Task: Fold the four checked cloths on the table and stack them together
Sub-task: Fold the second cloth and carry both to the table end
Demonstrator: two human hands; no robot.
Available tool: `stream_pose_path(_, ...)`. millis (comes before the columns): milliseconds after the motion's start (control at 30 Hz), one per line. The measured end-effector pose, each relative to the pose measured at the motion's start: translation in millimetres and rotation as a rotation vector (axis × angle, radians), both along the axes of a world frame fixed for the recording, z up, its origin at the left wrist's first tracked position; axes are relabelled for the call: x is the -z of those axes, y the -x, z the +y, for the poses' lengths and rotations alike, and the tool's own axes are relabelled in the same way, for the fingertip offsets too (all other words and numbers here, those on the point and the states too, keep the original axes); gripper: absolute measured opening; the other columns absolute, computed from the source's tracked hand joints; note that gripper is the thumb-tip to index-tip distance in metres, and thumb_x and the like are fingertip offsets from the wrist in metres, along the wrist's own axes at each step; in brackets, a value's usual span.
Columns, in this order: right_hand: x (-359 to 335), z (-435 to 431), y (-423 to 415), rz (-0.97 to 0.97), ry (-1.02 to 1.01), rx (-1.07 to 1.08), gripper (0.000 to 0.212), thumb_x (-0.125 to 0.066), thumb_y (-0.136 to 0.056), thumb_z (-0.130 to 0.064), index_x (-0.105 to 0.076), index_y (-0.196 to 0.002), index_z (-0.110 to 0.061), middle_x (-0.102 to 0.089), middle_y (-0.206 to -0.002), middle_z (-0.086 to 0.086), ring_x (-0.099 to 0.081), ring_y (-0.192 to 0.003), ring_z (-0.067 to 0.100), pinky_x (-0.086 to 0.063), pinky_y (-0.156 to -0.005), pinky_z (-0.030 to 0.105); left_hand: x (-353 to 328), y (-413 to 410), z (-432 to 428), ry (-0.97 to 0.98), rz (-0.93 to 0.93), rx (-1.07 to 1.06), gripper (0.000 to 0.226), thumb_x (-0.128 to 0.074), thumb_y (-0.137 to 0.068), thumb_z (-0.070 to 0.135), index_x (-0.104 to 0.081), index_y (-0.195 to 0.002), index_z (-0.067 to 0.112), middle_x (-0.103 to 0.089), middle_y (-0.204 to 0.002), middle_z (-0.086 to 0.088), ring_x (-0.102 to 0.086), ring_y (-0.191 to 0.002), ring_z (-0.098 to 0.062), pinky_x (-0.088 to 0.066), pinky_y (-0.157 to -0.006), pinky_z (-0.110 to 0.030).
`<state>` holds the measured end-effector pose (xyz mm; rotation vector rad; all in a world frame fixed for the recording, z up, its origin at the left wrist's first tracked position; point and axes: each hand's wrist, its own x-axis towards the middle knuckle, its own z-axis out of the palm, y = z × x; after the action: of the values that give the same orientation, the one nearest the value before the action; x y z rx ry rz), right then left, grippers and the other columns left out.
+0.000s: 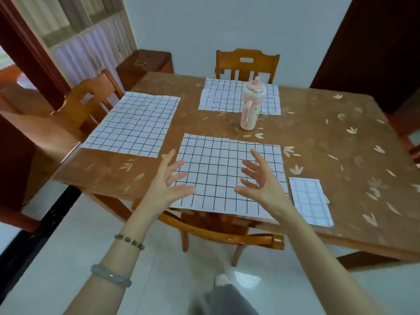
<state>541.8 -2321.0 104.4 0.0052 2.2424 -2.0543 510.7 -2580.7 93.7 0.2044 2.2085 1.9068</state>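
Four white cloths with dark check lines lie on the brown table [329, 137]. The near cloth [218, 164] is spread flat at the front edge. A second flat cloth [134, 126] lies at the left, a third [222, 96] at the far side. A small folded cloth [310, 201] rests at the front right. My left hand [168, 183] hovers over the near cloth's left edge, fingers spread, holding nothing. My right hand [261, 178] hovers over its right half, also spread and holding nothing.
A pink and cream bottle [251, 105] stands upright mid-table, in front of the far cloth. Wooden chairs stand at the far side [246, 63], the left [91, 98] and tucked under the near edge [218, 233]. A low cabinet [145, 64] sits at the back left.
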Motion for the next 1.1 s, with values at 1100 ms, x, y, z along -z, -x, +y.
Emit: stream_pose_path(1100,97.7,100.0,200.5,-0.237,-0.122,0.278,0.075,-0.073,-0.078,-0.003,-0.039,-0.139,-0.029,-0.047,-0.131,-0.001,-0.046,-0.121,0.013,-0.042,-0.099,0.025,97.5,253.6,45.6,0.131,-0.313,0.065,0.105,-0.082,-0.072,0.011,-0.015,-0.148,0.037,-0.039,-0.14,0.005,-0.049,-0.123,-0.019,-0.048,-0.082,-0.026)
